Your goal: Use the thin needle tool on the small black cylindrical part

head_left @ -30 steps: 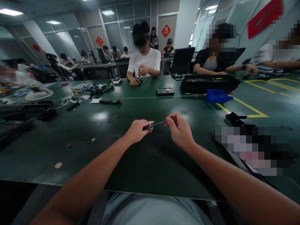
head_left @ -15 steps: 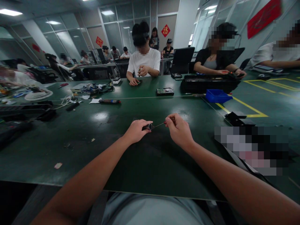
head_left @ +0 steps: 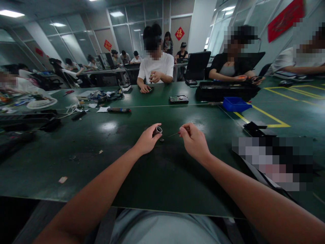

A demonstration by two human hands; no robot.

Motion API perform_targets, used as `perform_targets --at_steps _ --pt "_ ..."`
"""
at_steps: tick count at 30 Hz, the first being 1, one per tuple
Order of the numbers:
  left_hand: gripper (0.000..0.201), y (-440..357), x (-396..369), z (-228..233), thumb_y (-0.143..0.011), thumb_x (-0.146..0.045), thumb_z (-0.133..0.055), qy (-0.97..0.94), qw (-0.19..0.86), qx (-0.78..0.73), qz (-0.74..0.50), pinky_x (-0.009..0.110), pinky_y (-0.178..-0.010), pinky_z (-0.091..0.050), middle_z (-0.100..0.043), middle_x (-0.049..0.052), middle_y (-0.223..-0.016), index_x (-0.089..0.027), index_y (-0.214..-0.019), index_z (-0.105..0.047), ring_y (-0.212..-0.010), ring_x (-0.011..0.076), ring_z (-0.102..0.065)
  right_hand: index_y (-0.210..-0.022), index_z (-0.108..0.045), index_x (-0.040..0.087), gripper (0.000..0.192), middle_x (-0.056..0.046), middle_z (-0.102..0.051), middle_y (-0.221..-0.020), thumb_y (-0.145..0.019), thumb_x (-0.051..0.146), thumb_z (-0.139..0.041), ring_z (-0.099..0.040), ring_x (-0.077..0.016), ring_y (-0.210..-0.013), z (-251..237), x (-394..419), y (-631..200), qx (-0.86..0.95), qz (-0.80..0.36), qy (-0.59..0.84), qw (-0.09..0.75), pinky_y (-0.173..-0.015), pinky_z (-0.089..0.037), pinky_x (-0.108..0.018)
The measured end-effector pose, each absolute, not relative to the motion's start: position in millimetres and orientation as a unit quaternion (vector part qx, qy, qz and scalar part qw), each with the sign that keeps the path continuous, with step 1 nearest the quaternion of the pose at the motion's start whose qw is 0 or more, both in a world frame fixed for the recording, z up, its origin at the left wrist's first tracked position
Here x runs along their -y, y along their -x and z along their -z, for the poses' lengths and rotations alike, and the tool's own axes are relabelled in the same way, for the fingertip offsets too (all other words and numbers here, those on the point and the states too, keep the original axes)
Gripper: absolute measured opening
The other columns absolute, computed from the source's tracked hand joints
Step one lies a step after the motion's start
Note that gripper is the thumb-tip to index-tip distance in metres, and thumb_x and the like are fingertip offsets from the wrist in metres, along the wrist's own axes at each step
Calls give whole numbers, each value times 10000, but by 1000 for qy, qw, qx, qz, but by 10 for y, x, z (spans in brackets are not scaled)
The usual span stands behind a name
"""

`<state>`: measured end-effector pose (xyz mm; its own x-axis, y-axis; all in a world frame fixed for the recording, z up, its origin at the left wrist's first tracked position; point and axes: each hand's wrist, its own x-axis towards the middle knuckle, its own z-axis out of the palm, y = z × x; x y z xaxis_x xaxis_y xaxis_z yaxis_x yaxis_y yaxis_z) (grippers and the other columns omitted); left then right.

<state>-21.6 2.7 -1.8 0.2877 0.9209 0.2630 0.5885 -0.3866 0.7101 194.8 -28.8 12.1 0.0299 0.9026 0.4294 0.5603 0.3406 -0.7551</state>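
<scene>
My left hand (head_left: 147,139) is closed round a dark cylinder (head_left: 157,130) whose open end, with a pale ring for a rim, faces up and toward me. Just below that end a small shiny piece (head_left: 161,140) shows against the green table (head_left: 152,183); I cannot tell what it is. In my right hand (head_left: 194,139) is a thin screwdriver (head_left: 174,134), pinched by its reddish handle. Its slim shaft points left, and the tip is apart from the cylinder.
A hard drive (head_left: 179,99) lies farther back, with a blue bin (head_left: 236,104) to its right. An electric screwdriver (head_left: 118,109) rests at left centre. Black parts (head_left: 257,128) lie on the right. A person in a white shirt (head_left: 156,66) sits opposite.
My left hand has tipped the cylinder so its open end turns upward, away from the screwdriver tip. A small shiny piece now shows below it. My right hand has hardly moved.
</scene>
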Motion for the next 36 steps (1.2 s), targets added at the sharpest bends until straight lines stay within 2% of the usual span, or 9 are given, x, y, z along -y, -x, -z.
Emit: perform_targets --at_steps 7,11,15,19,22,26,29,31,36 --pt "362 233 2 -27 -949 -476 -521 -744 279 -522 -311 341 -759 -476 -642 49 -947 -200 -1180 -557 -824 200 -608 -895 -588 218 188 -40 -690 -768 -964 361 -488 -662 -205 -730 -102 286 -1950 675 -186 539 468 -671 -448 -328" --pt "281 218 6 -40 -919 -446 -583 -780 213 -522 -270 353 -791 -483 -669 62 -958 -193 -1036 -622 -871 220 -623 -897 -592 214 189 -43 -694 -778 -964 354 -483 -662 -203 -734 -101 291 -1947 678 -186 535 468 -673 -452 -325" --pt "283 218 0 3 -963 -345 -501 -822 152 -503 -222 374 -898 -484 -660 84 -1128 -205 -1154 -655 -1024 239 -618 -912 -600 212 202 -49 -700 -790 -966 360 -472 -664 -208 -746 -110 297 -1947 681 -187 535 463 -678 -456 -331" --pt "384 220 4 49 -983 -389 -445 -844 110 -505 -140 375 -830 -510 -651 86 -1137 -255 -1288 -636 -992 259 -632 -922 -601 211 207 -56 -705 -801 -967 360 -466 -668 -215 -758 -118 303 -1942 684 -194 536 456 -684 -461 -338" --pt "385 199 9 47 -946 -453 -519 -854 77 -506 -96 353 -753 -513 -668 93 -1070 -258 -1242 -667 -933 267 -644 -915 -602 215 205 -54 -705 -789 -964 363 -469 -667 -217 -748 -113 303 -1936 684 -195 537 453 -673 -457 -337" --pt "293 188 1 15 -938 -381 -530 -852 66 -514 -79 354 -740 -508 -689 94 -1009 -244 -1116 -717 -881 259 -651 -908 -607 216 214 -52 -706 -780 -962 374 -473 -663 -211 -727 -102 298 -1934 690 -198 535 446 -653 -452 -329" --pt "267 230 -16 -25 -928 -347 -535 -840 114 -519 -112 389 -796 -501 -712 94 -1003 -230 -1048 -743 -886 260 -653 -911 -606 214 210 -49 -704 -771 -962 373 -478 -661 -204 -715 -105 297 -1936 691 -199 534 445 -652 -450 -325" --pt "242 277 -26 -76 -906 -332 -569 -811 206 -520 -170 376 -791 -487 -718 88 -992 -209 -1002 -753 -857 238 -646 -911 -603 213 201 -48 -705 -774 -960 366 -482 -664 -203 -722 -113 298 -1938 689 -205 534 445 -662 -454 -325" --pt "237 462 -53 -299 -893 -332 -587 -603 491 -525 -347 271 -516 -320 -663 64 -912 -167 -1034 -683 -615 122 -511 -920 -606 212 216 -51 -710 -790 -964 380 -478 -666 -206 -729 -115 296 -1947 687 -212 534 445 -654 -455 -325"
